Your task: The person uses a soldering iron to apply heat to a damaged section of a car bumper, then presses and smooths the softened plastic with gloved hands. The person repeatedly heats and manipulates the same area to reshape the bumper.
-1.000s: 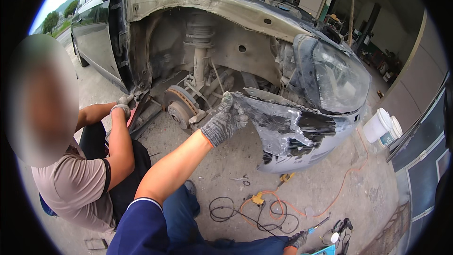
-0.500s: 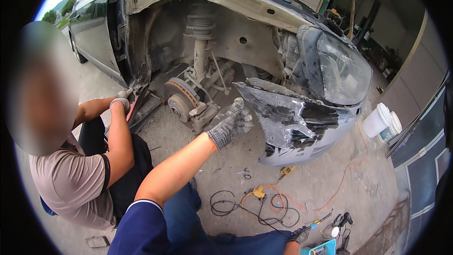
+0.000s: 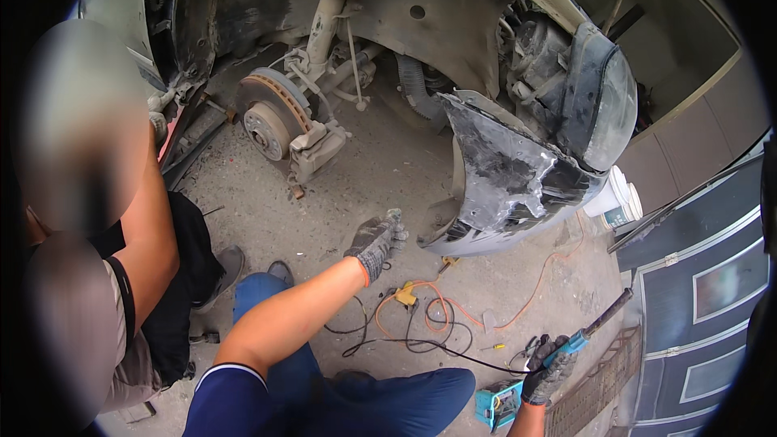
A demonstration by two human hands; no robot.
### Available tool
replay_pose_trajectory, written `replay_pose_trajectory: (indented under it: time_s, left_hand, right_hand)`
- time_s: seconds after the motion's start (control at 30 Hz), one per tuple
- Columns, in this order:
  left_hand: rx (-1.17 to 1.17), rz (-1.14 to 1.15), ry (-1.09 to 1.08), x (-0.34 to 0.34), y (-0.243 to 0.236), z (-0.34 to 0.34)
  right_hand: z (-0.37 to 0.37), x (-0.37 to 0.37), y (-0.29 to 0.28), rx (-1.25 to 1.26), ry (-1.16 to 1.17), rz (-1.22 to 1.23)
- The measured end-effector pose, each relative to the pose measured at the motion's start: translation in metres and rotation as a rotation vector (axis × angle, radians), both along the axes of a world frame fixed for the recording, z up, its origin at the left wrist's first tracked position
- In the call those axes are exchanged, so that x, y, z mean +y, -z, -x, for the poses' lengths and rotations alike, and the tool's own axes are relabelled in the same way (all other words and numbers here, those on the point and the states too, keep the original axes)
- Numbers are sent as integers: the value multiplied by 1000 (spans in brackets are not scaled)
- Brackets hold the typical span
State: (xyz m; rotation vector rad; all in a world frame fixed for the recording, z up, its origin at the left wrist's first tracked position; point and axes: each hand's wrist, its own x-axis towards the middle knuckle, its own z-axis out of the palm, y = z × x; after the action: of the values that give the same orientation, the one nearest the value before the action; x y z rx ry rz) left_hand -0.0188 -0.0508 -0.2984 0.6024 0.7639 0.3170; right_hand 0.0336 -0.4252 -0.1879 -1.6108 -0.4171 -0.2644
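My left hand (image 3: 376, 243), in a grey glove, hovers over the concrete floor with loosely spread fingers and holds nothing. It is just left of the torn black front bumper (image 3: 502, 178) that hangs from the car. My right hand (image 3: 550, 368), also gloved, grips a blue-handled tool (image 3: 595, 330) with a dark rod pointing up and right, low at the right. A black cord runs from it across the floor.
The wheel is off, baring the brake disc (image 3: 267, 117) and strut. A co-worker crouches at the left, one arm (image 3: 150, 226) reaching to the sill. An orange cable (image 3: 429, 307), a small blue box (image 3: 498, 405), a white bucket (image 3: 619, 202) and a metal grate (image 3: 599, 388) lie around.
My left hand has come off the bumper's edge and dropped lower. The view has moved closer to the wheel arch, and my right hand with the tool has come into sight.
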Motion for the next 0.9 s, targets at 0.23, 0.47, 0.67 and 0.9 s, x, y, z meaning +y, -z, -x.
replay_pose_trajectory:
  time_s: [0.23,0.47,0.67,0.9]
  left_hand:
    - [-124,-75,-44,30,-26,8]
    - [-107,-39,-97,54,-33,15]
    - [-153,-59,-106,57,-21,9]
    - [-154,-10,-99,47,-28,6]
  right_hand:
    - [29,110,-89,78,-400,346]
    - [20,170,-117,13,-607,919]
    - [22,187,-119,227,-562,771]
    - [21,188,-120,273,-616,720]
